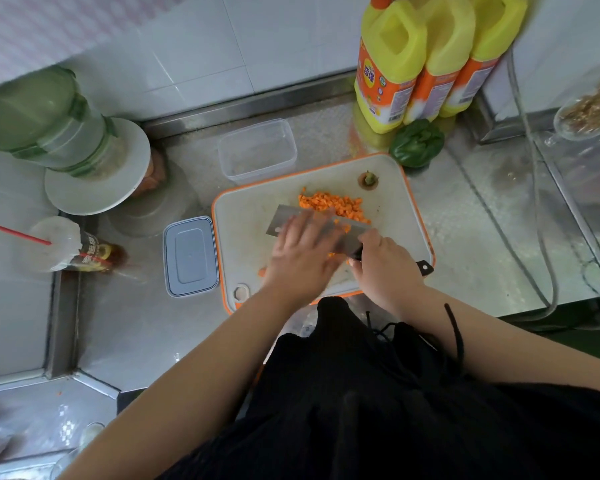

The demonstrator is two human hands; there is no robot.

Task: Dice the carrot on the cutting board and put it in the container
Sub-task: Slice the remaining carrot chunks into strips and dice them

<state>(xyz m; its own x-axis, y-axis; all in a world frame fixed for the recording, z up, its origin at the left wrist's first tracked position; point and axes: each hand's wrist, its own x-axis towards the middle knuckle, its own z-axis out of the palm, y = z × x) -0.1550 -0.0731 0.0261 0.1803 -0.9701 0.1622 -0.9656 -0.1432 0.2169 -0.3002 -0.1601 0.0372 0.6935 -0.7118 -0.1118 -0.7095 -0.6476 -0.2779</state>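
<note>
A heap of diced carrot (333,204) lies on the white, orange-rimmed cutting board (395,209). The cut-off carrot top (368,179) stands near the board's far edge. A cleaver (286,220) lies across the board beside the dice. My right hand (383,268) grips its handle. My left hand (303,252) rests flat on the blade with fingers straight, hiding some carrot bits. One carrot piece (262,271) sits by my left wrist. The clear plastic container (257,150) stands just beyond the board, and nothing shows inside it.
The container's lid (190,256) lies left of the board. A green pepper (417,143) and yellow bottles (392,64) stand at the back right. A green-lidded jar on a white plate (97,188) and a drink cup with a red straw (59,244) are at left.
</note>
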